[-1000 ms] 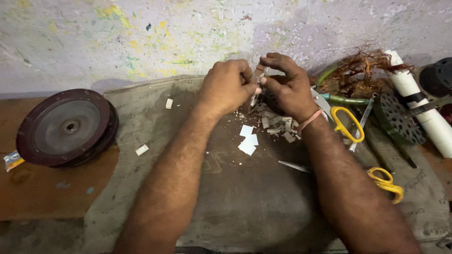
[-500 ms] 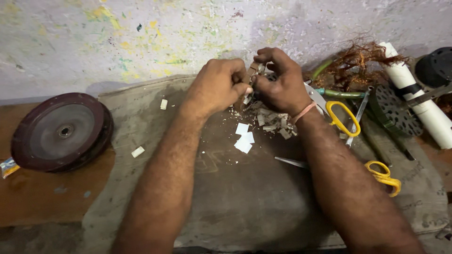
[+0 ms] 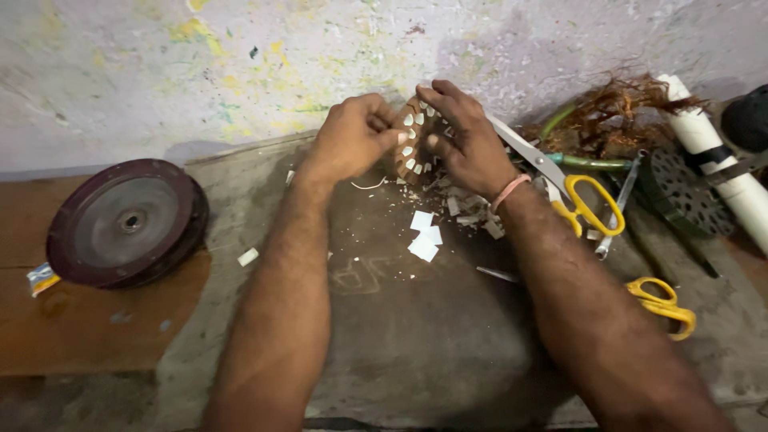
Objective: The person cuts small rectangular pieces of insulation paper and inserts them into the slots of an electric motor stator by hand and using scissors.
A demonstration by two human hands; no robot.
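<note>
Both hands hold a round slotted core (image 3: 414, 144) upright at far centre of desk (image 3: 384, 344), white paper strips in its slots. Left hand (image 3: 352, 136) pinches its left edge w/ closed grip; right hand (image 3: 468, 140) grips right side, fingers curled. Paper scraps (image 3: 424, 240) lie just near of it; yellow scissors (image 3: 588, 204) to the right.

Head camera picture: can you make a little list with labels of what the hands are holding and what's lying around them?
Left hand: grips the left edge of the round slotted core
Right hand: holds the core's right side, pink band on the wrist
Core: brown ring, tilted up on edge, white paper strips in its slots
Under the hands: white paper scraps on a grey mat
Left: dark round wheel on a wooden board
Right: yellow-handled scissors, tangled copper wire, white pipe
</note>
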